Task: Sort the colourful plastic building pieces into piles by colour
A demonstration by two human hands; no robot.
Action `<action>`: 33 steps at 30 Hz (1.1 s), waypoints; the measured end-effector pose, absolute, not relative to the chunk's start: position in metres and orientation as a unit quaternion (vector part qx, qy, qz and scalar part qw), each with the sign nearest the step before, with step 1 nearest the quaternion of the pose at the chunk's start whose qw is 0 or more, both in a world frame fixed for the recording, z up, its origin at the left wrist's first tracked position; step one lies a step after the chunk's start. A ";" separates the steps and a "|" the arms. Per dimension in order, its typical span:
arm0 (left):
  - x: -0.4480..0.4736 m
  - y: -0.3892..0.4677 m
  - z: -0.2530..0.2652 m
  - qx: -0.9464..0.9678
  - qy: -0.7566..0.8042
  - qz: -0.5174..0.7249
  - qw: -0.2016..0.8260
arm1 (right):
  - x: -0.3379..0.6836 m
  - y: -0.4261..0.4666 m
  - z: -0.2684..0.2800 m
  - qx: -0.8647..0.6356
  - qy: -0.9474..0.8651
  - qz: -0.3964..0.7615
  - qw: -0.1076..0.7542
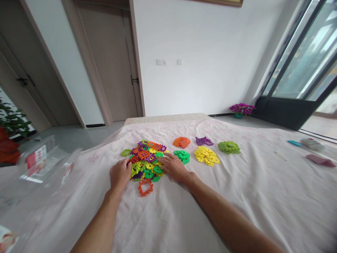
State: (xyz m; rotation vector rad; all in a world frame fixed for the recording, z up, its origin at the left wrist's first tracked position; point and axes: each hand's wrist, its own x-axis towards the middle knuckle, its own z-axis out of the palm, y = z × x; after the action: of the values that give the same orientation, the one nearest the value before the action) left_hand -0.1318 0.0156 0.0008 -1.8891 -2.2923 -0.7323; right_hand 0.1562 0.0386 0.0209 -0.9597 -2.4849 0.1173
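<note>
A mixed pile of plastic interlocking building pieces (143, 155) in orange, purple, yellow, green and lime lies on the cloth. My left hand (121, 172) rests against the pile's left side, its fingers loosely bent and partly hidden. Across from it, my right hand (173, 167) reaches over the right side with fingers stretched out onto green and yellow pieces. One orange square frame piece (145, 187) lies apart at the near edge. Sorted by colour to the right are orange (181, 142), purple (204, 141), green (182, 156), yellow (206, 155) and lime (229, 147) heaps.
A pinkish-white cloth (252, 196) covers the wide surface. Clear plastic packaging (44, 161) is at the left. Toward the right edge lie a blue item (294, 143), a whitish packet (312, 144) and a pink cloth-like piece (320, 160). Doors and a wall stand beyond.
</note>
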 end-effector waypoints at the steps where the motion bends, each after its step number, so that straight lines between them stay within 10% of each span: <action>1: -0.132 0.015 0.001 -0.618 -0.748 -0.240 0.041 | 0.157 0.039 0.021 -0.345 -0.908 0.048 0.232; 33: -0.134 0.017 0.000 -0.624 -0.746 -0.228 0.046 | 0.233 0.079 0.033 -0.601 -0.648 0.001 0.468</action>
State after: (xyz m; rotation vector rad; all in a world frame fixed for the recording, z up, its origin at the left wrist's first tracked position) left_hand -0.1335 0.0167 -0.0002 -1.9031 -2.2781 -0.6955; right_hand 0.2334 0.0788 0.0330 -1.4735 -1.5898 0.0036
